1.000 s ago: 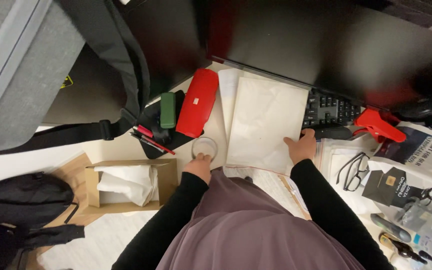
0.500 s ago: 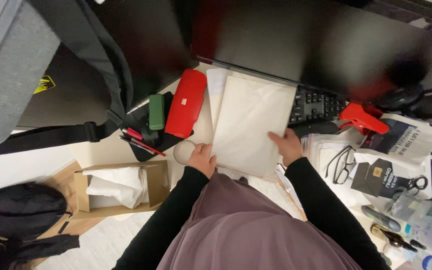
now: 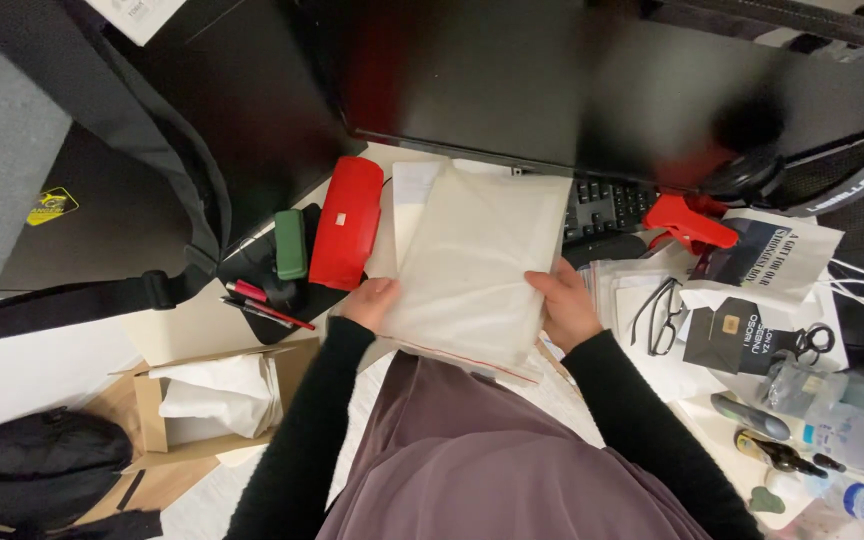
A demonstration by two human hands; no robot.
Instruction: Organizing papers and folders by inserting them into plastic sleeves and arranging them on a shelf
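I hold a flat white plastic pouch with a red zip strip along its near edge, tilted above the desk in front of me. My left hand grips its left edge, and my right hand grips its right edge. Under the pouch lie more white sheets. A red oblong case lies just left of the pouch, with a small green case beside it.
A dark monitor stands behind, with a black keyboard under it. Red stapler, glasses, cards, bottles and small items crowd the right. Red pens, an open cardboard box and black bags lie left.
Both hands have lifted the pouch off the desk and drawn it nearer to me. The view has shifted left and closer.
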